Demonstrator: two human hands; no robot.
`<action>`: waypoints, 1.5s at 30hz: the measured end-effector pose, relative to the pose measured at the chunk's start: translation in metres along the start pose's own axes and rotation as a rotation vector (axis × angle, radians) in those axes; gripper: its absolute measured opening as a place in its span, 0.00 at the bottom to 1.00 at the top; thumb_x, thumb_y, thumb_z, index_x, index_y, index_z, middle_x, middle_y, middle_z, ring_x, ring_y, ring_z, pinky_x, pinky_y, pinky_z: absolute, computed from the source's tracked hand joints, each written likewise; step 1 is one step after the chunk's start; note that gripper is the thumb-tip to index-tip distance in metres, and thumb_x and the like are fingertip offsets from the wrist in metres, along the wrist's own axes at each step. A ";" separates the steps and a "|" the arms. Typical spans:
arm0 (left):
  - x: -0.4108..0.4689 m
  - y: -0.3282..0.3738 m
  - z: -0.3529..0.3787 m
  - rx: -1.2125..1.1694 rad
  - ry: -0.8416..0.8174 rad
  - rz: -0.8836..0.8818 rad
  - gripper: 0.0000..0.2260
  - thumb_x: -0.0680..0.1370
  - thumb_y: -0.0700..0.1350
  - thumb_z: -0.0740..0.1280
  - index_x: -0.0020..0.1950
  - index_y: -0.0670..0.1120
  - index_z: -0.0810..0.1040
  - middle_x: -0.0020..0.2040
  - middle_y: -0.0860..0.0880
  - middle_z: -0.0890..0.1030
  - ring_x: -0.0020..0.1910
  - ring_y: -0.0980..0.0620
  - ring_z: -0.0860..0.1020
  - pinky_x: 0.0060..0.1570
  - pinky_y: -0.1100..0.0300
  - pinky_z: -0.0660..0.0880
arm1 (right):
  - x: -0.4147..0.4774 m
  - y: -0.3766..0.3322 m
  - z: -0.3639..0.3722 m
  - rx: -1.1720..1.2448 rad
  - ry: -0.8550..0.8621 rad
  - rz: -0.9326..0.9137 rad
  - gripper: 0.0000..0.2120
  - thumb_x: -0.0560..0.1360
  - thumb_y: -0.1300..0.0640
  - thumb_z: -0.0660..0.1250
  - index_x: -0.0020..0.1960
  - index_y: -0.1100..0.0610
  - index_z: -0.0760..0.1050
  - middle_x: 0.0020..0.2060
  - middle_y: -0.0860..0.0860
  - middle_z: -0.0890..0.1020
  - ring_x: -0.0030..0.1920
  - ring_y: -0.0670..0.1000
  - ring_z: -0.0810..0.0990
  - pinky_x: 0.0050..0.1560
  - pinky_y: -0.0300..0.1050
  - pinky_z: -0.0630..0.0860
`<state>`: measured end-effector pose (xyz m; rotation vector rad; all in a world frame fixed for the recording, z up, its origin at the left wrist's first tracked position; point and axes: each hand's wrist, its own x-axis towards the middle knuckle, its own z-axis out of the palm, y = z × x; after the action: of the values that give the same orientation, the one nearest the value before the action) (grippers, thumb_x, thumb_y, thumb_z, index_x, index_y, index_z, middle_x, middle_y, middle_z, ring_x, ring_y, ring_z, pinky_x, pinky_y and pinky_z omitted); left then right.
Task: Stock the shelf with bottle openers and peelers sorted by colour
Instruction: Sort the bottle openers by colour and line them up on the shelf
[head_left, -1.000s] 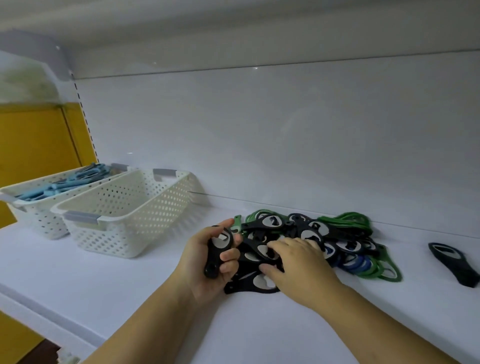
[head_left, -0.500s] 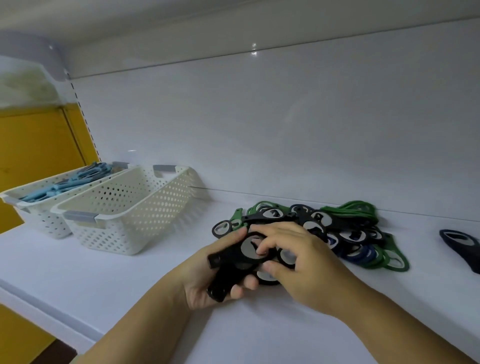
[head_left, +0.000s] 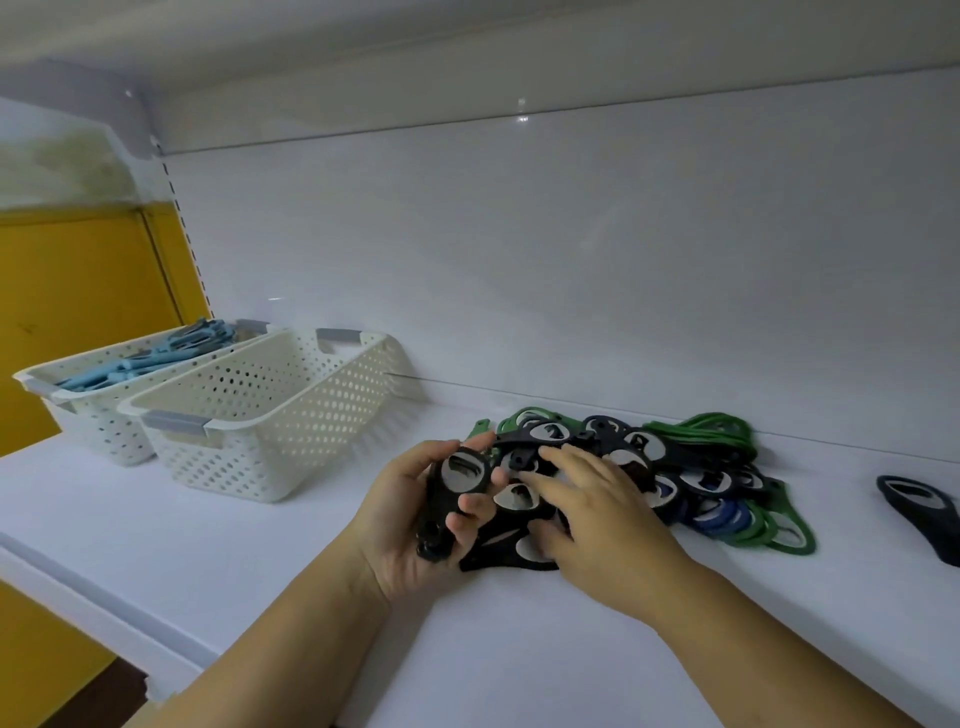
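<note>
Your left hand has its grip clamped on black openers at centre frame; your right hand, grip apart, rests fingers on the mixed pile beside. Overfill the left and the stack could slip, or dark blue pass for black

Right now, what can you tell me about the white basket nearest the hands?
The nearer basket is white plastic by its look, oblong, its walls pierced with rows of small holes, with a grey handle at each short end. It stands upright on the white shelf, left of the opener pile, close against a second basket. Nothing shows inside it.
</note>
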<state>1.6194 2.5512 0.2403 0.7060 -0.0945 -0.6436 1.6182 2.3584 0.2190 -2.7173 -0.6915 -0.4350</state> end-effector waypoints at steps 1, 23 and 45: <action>0.001 0.000 -0.001 0.015 -0.005 -0.015 0.24 0.59 0.39 0.78 0.54 0.44 0.79 0.41 0.42 0.76 0.25 0.52 0.71 0.17 0.65 0.70 | 0.003 -0.001 0.004 -0.004 -0.002 -0.004 0.18 0.79 0.50 0.59 0.69 0.46 0.70 0.73 0.47 0.62 0.75 0.50 0.55 0.74 0.48 0.48; -0.003 -0.018 0.011 0.414 -0.196 -0.129 0.19 0.73 0.43 0.70 0.62 0.47 0.73 0.43 0.43 0.77 0.27 0.54 0.72 0.18 0.67 0.69 | -0.010 -0.021 -0.021 0.661 0.344 0.095 0.07 0.71 0.55 0.73 0.44 0.44 0.80 0.45 0.41 0.77 0.41 0.43 0.77 0.35 0.31 0.71; 0.050 -0.121 0.119 1.148 -0.488 0.392 0.28 0.73 0.41 0.68 0.63 0.66 0.63 0.57 0.53 0.72 0.53 0.56 0.76 0.52 0.61 0.74 | -0.138 0.030 -0.102 0.759 -0.063 0.564 0.12 0.61 0.52 0.73 0.35 0.61 0.78 0.31 0.49 0.74 0.35 0.47 0.69 0.39 0.44 0.66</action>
<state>1.5622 2.3833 0.2487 1.5612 -1.0907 -0.3215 1.4951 2.2400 0.2559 -2.0592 -0.0418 0.0560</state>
